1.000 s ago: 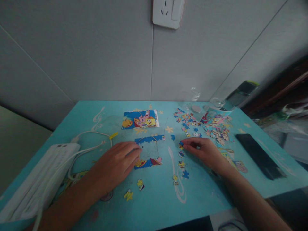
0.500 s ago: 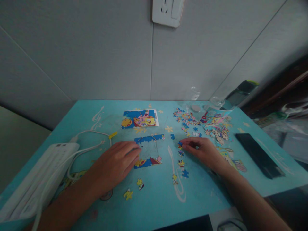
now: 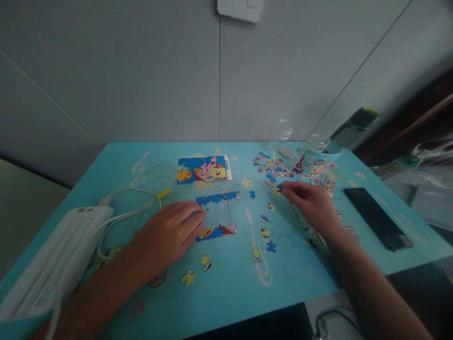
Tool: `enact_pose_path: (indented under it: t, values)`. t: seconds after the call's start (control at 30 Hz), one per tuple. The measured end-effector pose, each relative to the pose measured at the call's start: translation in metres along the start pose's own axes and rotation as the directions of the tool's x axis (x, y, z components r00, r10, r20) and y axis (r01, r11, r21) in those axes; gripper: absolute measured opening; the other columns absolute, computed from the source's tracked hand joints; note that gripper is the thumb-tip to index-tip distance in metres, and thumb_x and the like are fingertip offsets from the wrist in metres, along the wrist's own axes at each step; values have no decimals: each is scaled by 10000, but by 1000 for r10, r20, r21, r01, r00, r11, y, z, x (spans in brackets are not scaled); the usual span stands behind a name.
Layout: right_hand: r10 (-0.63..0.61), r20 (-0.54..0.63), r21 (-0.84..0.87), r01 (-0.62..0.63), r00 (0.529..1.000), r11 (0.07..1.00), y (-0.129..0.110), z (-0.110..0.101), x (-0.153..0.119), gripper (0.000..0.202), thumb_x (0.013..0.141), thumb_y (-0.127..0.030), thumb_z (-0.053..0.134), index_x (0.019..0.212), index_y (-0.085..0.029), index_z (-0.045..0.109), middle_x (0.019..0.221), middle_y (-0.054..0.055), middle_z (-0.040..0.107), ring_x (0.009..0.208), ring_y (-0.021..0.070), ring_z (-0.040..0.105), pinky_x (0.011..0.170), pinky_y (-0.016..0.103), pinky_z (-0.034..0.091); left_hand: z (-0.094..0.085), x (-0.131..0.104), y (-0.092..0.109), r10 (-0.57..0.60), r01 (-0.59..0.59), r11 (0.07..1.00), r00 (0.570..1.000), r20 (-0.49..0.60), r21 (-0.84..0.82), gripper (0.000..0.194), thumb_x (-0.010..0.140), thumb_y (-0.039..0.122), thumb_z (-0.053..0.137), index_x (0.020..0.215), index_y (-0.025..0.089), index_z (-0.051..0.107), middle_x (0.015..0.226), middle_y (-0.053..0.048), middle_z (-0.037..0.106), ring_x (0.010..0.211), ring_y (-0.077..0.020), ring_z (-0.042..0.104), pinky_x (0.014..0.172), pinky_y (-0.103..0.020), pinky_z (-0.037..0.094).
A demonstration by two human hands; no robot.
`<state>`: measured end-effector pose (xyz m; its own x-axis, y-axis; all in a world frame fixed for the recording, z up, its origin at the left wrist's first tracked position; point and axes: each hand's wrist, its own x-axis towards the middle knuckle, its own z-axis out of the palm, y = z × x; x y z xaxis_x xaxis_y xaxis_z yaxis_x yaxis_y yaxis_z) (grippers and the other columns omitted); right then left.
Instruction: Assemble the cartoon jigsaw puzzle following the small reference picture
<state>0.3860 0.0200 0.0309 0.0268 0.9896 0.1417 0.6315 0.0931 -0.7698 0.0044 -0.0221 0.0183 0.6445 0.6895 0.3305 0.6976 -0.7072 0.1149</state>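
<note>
My left hand (image 3: 180, 224) rests on the table, open, with loosely bent fingers at the left end of a partly joined jigsaw. The jigsaw has a blue upper strip (image 3: 219, 200) and a lower strip (image 3: 216, 232). My right hand (image 3: 307, 200) pinches a small blue puzzle piece (image 3: 280, 187) beside the loose pile (image 3: 271, 165). Between the hands lie single pieces, among them a blue piece (image 3: 271, 246) and a yellow piece (image 3: 256, 255). Two yellow pieces, one of them this piece (image 3: 188, 277), lie nearer to me.
Behind the strips lies a cartoon picture card (image 3: 203, 169). A clear container (image 3: 316, 158) with a printed label stands at the back right, near a black slab (image 3: 377, 218). A white power strip (image 3: 60, 257) and its cables occupy the left side.
My right hand has moved away from me and rightward, from the column of single pieces to the loose pile, with a blue piece at its fingertips. My left hand stays by the strips. The view has tilted down slightly.
</note>
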Motion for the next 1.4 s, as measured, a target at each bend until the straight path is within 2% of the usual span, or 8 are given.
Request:
enact_pose_path:
  t: [0.2, 0.4, 0.6, 0.67, 0.8, 0.93, 1.17, 1.4]
  values:
    - [-60, 134, -40, 66, 989, 997, -13, 6, -7, 263, 895, -393, 683, 1047, -209, 794, 744, 26, 732, 625, 177, 615, 583, 303, 472, 0, -2, -1, -13, 13, 1000, 999, 40, -4, 299, 1041, 272, 465, 1244, 175, 662, 1261, -98, 644, 1164, -266, 606, 1020, -495, 529]
    - [-130, 390, 56, 117, 912, 992, -28, 21, -20, 199, 915, -339, 684, 1057, -254, 795, 975, 30, 778, 772, 175, 676, 709, 298, 540, 0, -1, -1, -43, 44, 998, 999, 25, -38, 304, 1036, 292, 471, 1231, 193, 683, 1244, -94, 661, 1151, -260, 619, 1027, -482, 525]
    - [-261, 433, -19, 298, 863, 954, -32, 17, -21, 153, 942, -317, 683, 1043, -247, 774, 1029, 51, 749, 908, 193, 684, 856, 333, 530, 1, -1, -1, -27, 27, 999, 999, 27, -24, 301, 1039, 286, 470, 1233, 186, 676, 1236, -91, 660, 1145, -260, 620, 1015, -483, 527]
    - [-285, 509, 12, 324, 812, 946, -33, 6, -21, 136, 953, -330, 678, 1012, -241, 763, 1001, 45, 731, 919, 186, 673, 868, 325, 520, 2, -1, -2, -24, 24, 1000, 999, 41, -17, 298, 1039, 282, 472, 1241, 184, 669, 1245, -91, 654, 1152, -262, 612, 1022, -490, 522]
    - [-275, 741, 64, 343, 613, 937, -35, -12, -25, 175, 924, -362, 723, 1076, -282, 755, 1076, 35, 680, 1026, 195, 639, 943, 340, 496, 2, -2, -2, -34, 35, 999, 998, 45, -20, 286, 1039, 276, 475, 1239, 185, 658, 1254, -88, 646, 1152, -255, 609, 1021, -483, 524]
    - [-239, 802, 21, 374, 548, 927, -36, -15, -29, 221, 903, -344, 748, 1122, -324, 742, 1152, 27, 654, 1162, 227, 591, 1062, 402, 430, 2, -2, -1, -21, 21, 1000, 1000, 22, -17, 271, 1034, 252, 480, 1228, 180, 655, 1246, -86, 647, 1153, -253, 609, 1006, -473, 535]
    - [-216, 769, 48, 283, 602, 958, -39, -11, -31, 89, 936, -324, 708, 973, -246, 727, 989, 13, 692, 960, 175, 644, 888, 310, 496, 4, -3, -2, 29, -29, 999, 999, 23, 25, 275, 1030, 230, 482, 1241, 178, 651, 1243, -90, 647, 1150, -255, 601, 1002, -461, 540]
    - [-163, 356, 130, 124, 920, 984, -29, 3, -20, 256, 951, -379, 663, 1167, -270, 746, 985, 36, 726, 848, 182, 647, 772, 318, 517, 3, -2, 0, 8, -9, 1000, 1000, 20, 17, 290, 1025, 237, 483, 1248, 183, 659, 1249, -94, 647, 1140, -260, 609, 1003, -469, 538]
